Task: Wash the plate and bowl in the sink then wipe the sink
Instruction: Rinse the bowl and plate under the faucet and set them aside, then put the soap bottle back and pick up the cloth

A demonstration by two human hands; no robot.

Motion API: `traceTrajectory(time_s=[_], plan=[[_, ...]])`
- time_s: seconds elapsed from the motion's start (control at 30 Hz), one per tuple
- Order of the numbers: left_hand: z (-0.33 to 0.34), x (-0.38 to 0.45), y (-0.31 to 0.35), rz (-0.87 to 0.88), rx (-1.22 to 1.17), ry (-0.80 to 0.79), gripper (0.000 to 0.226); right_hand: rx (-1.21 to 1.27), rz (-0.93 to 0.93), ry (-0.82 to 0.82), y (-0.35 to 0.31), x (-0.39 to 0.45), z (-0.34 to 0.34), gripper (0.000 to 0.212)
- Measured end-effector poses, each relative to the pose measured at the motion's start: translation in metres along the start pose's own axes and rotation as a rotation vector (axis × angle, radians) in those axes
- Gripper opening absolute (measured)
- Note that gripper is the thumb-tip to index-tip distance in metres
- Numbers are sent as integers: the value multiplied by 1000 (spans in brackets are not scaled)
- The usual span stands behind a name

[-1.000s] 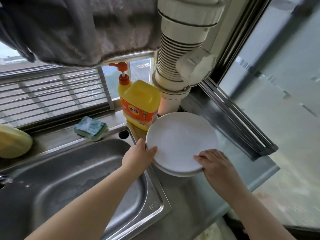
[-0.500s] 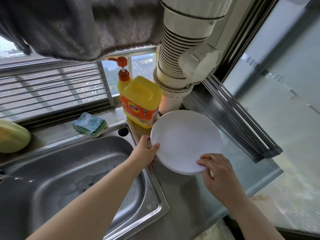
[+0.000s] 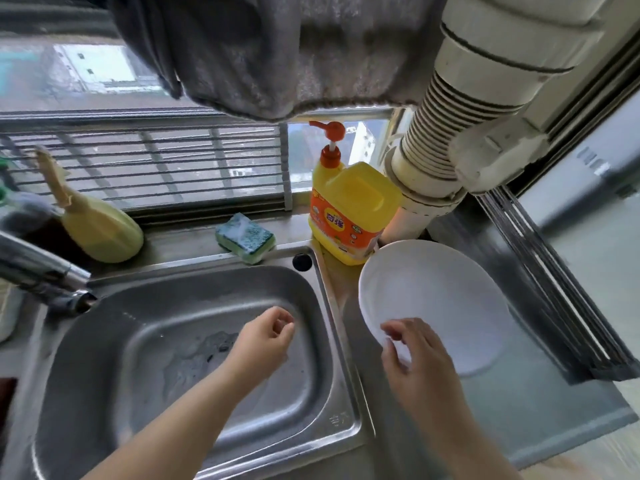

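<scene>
on the steel counter's right part, just right of the sink, lies one white plate [image 3: 436,299]; its far edge comes close to the one yellow detergent bottle [image 3: 349,209] with the orange pump, which stands at the counter's back edge. the right hand [image 3: 415,362] sits over the plate's near-left rim, fingers loosely curled, fingertips at the rim; whether they pinch it or only touch it cannot be told. the left hand [image 3: 266,337] hovers over the one sink [image 3: 332,420] basin, holding nothing, fingers loosely bent with thumb and forefinger close together. the basin bottom looks wet, with dark specks near the middle. one green-and-blue sponge [image 3: 246,237] lies on the ledge behind the sink's back rim, left of the bottle. one yellow-green bottle-like thing [image 3: 100,230] leans at the ledge's left end. one chrome faucet [image 3: 45,271] reaches in from the left edge. one grey cloth [image 3: 277,53] hangs above, and one white ribbed pipe [image 3: 446,140] comes down at the back right corner. one rolled metal rack [image 3: 554,282] lies along the counter's right edge.
</scene>
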State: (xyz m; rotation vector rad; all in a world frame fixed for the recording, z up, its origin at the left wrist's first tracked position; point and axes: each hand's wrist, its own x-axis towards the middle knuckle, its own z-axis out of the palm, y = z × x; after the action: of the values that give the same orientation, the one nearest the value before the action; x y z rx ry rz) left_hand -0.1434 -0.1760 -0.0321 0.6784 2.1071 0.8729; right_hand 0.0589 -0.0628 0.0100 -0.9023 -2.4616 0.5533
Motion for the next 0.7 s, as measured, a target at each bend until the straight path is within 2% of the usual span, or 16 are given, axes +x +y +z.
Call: traceTrajectory(time_s=[0.07, 0.17, 0.23, 0.33, 0.37, 0.4, 0.47, 0.5, 0.53, 0.63, 0.67, 0.7], plan=[[-20, -12, -32, -37, 118, 71, 5, 103, -24, -145, -23, 8, 24, 25], [-49, -31, -77, -151, 216, 150, 5, 160, -10, -387, -56, 20, 65, 19], [-65, -43, -102, -219, 203, 184, 5, 116, -6, -517, -70, 25, 93, 15], [-81, -64, -130, -292, 187, 231, 7, 18, 11, -703, -79, 26, 135, 24], [-83, -71, -137, -319, 180, 240, 11, -30, 33, -812, -80, 25, 146, 16], [-85, -77, -143, -348, 172, 248, 14, -84, 50, -957, -80, 23, 156, 19], [-88, -87, -153, -394, 162, 261, 18, -200, 2, -1221, -79, 16, 172, 61], [-89, -91, -156, -405, 147, 271, 19, -223, 12, -1257, -81, 14, 177, 66], [-90, -96, -160, -413, 126, 281, 20, -206, 25, -1232, -85, 13, 179, 61], [-91, -108, -166, -425, 79, 314, 19, -122, 37, -1043, -94, 10, 186, 19], [-92, -110, -167, -429, 73, 320, 19, -117, 38, -986, -96, 11, 188, 14], [-91, -113, -169, -432, 70, 322, 19, -95, 35, -940, -99, 12, 189, 17]])
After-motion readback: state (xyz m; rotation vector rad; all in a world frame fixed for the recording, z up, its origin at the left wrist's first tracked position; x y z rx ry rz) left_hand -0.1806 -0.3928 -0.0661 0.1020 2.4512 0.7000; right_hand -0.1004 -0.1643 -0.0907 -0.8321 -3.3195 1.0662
